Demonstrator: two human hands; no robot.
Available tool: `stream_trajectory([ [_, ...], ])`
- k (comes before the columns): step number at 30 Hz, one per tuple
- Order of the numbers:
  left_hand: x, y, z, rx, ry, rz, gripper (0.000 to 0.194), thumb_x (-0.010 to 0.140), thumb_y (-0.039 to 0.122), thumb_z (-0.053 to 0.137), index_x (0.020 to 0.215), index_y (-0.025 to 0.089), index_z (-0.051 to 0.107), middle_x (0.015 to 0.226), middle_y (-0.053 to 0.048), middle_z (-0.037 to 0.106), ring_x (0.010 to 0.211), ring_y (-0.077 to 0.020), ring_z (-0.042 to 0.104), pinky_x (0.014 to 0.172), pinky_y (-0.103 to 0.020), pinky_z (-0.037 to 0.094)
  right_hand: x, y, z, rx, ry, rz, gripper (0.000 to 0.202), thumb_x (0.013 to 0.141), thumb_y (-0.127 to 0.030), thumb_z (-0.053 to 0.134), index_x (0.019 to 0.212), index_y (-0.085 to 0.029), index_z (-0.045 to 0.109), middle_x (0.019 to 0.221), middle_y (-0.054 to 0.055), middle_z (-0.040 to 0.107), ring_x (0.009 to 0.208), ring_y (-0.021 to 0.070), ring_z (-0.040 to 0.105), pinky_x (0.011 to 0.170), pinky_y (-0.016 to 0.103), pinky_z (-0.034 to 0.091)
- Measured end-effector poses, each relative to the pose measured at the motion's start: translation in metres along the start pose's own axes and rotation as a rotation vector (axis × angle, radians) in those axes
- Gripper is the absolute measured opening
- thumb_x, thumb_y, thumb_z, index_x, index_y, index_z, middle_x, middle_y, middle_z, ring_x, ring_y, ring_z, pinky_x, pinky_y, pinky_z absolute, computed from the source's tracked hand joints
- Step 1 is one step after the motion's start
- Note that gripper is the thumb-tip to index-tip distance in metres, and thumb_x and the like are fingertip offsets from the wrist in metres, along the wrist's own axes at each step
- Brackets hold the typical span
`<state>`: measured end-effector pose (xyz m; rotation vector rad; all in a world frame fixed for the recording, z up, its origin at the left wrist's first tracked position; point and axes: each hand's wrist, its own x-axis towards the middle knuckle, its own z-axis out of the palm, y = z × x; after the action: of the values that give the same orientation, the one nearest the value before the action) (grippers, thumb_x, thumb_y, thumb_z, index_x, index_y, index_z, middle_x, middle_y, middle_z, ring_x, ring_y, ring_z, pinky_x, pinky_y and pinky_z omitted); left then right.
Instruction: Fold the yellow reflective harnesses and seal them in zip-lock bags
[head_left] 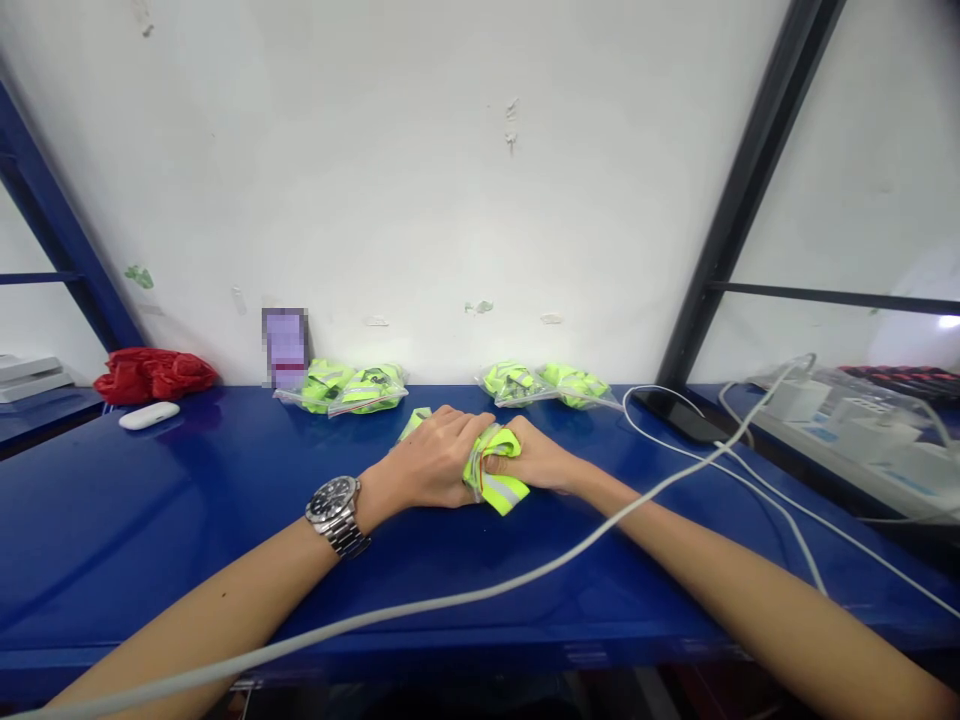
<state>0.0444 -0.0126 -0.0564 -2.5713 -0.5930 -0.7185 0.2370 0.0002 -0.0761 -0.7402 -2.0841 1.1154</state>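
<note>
"What's lying nearest?"

"A pale cable (450,600) is crossing above both forearms."

"And the hands?"

"The left [left hand (435,462)], wearing a metal watch (334,502), is closing around a yellow-green reflective strap (504,490); the right hand (536,458) is gripping its bunched folds, thumb pressing in."

"Where's the strap sitting?"

"It's bunching between both palms, over the blue table (225,470)."

"Beyond?"

"A white case (149,416) is lying left, a dark phone (679,414) right. Four bagged yellow-green bundles (369,388) are resting by the wall (420,200); a red bundle (156,376) is sitting far left."
</note>
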Motion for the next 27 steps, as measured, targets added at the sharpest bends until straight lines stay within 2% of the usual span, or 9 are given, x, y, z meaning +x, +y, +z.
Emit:
stream_trajectory([
  [3,0.001,0.004,0.002,0.021,0.008,-0.010,0.043,0.079,0.031,0.055,0.113,0.008,0.047,0.096,-0.017,0.066,0.085,-0.0282,0.065,0.076,-0.041,0.048,0.002,0.002,0.013,-0.126,0.148,0.066,0.028,0.071,-0.035,0.070,0.062,-0.015,0.053,0.053,-0.002,0.056,0.044,0.0098,0.049,0.040,0.019,0.034],
  [6,0.002,0.009,0.002,0.060,-0.025,-0.001,0.035,0.082,0.027,0.050,0.111,0.009,0.048,0.096,-0.017,0.065,0.086,-0.0278,0.063,0.077,-0.041,0.045,0.004,0.001,0.022,-0.290,0.191,0.121,0.021,0.070,-0.026,0.065,0.058,-0.016,0.051,0.050,-0.001,0.056,0.043,0.0121,0.053,0.039,0.020,0.033],
  [9,0.004,0.014,0.002,0.122,-0.082,0.029,0.030,0.083,0.026,0.048,0.108,0.009,0.049,0.094,-0.016,0.064,0.081,-0.0272,0.061,0.074,-0.040,0.044,0.006,-0.002,0.029,-0.502,0.272,0.151,0.020,0.066,-0.028,0.068,0.059,-0.017,0.052,0.056,0.002,0.061,0.055,0.0170,0.060,0.046,0.022,0.038],
  [12,0.007,0.019,0.002,0.159,-0.111,0.028,0.027,0.085,0.028,0.046,0.104,0.010,0.050,0.092,-0.016,0.062,0.079,-0.0268,0.059,0.072,-0.040,0.043,0.007,-0.006,0.038,-0.694,0.382,0.231,0.019,0.070,-0.034,0.066,0.068,-0.017,0.058,0.071,0.006,0.067,0.071,0.0222,0.065,0.056,0.025,0.041],
  [16,0.008,0.019,0.006,0.149,-0.071,0.012,0.029,0.084,0.025,0.046,0.108,0.009,0.051,0.093,-0.017,0.063,0.082,-0.0273,0.061,0.074,-0.041,0.044,0.009,-0.012,0.043,-0.763,0.428,0.328,0.019,0.075,-0.036,0.062,0.078,-0.017,0.061,0.079,0.009,0.068,0.078,0.0248,0.066,0.060,0.028,0.042],
  [20,0.006,0.008,0.011,0.080,0.096,0.016,0.045,0.077,0.032,0.055,0.114,0.006,0.050,0.092,-0.016,0.065,0.081,-0.0271,0.064,0.073,-0.040,0.048,0.009,-0.022,0.025,-0.600,0.254,0.251,0.015,0.073,-0.030,0.065,0.076,-0.015,0.062,0.073,0.007,0.066,0.070,0.0207,0.063,0.058,0.026,0.043],
  [22,0.005,0.002,0.012,0.030,0.198,0.031,0.053,0.074,0.036,0.059,0.117,0.005,0.049,0.092,-0.015,0.067,0.080,-0.0260,0.066,0.073,-0.039,0.050,0.007,-0.027,0.007,-0.412,0.056,0.163,0.016,0.074,-0.029,0.065,0.071,-0.014,0.061,0.064,0.003,0.062,0.058,0.0150,0.058,0.053,0.024,0.042],
  [24,0.003,-0.003,0.012,-0.012,0.274,0.047,0.058,0.073,0.036,0.061,0.120,0.006,0.047,0.093,-0.014,0.068,0.079,-0.0244,0.067,0.072,-0.038,0.052,0.003,-0.029,-0.011,-0.083,-0.221,0.134,0.026,0.079,-0.038,0.063,0.084,-0.013,0.063,0.070,0.002,0.064,0.051,0.0117,0.058,0.048,0.023,0.044],
  [27,0.002,-0.004,0.010,-0.036,0.319,0.085,0.061,0.073,0.036,0.062,0.123,0.007,0.045,0.090,-0.013,0.069,0.075,-0.0230,0.067,0.069,-0.037,0.054,-0.002,-0.024,-0.025,0.158,-0.403,0.111,0.042,0.080,-0.051,0.063,0.087,-0.010,0.064,0.069,0.004,0.066,0.054,0.0133,0.064,0.052,0.023,0.048],
])
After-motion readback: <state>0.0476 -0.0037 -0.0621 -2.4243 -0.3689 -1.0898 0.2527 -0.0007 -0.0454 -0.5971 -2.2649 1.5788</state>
